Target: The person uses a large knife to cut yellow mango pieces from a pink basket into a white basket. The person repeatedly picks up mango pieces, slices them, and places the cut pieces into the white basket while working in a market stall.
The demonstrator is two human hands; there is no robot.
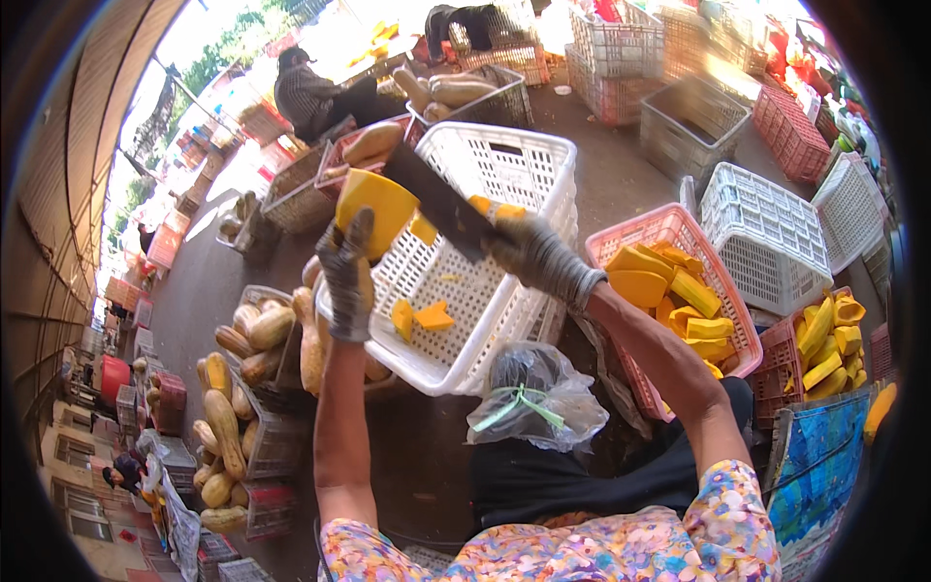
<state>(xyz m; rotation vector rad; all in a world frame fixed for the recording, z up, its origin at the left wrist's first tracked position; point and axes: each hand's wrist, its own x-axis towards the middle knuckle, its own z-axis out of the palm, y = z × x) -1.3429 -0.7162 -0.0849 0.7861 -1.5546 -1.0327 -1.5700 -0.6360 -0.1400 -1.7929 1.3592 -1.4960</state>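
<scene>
My left hand, in a grey knitted glove, holds a large piece of peeled orange squash upright above the left side of a white plastic crate. In my gloved right hand is a cleaver with a wide dark blade, its far end close beside the squash piece. A smaller orange piece shows between squash and blade. Several cut bits lie on the crate's perforated floor, and more orange pieces show behind the blade. A clear plastic bag tied with green string covers my knee.
A pink crate with cut squash stands at my right, with a red crate of cut pieces beyond it. Crates of whole squash stand at my left. An upturned white crate is at the right. A seated person is ahead.
</scene>
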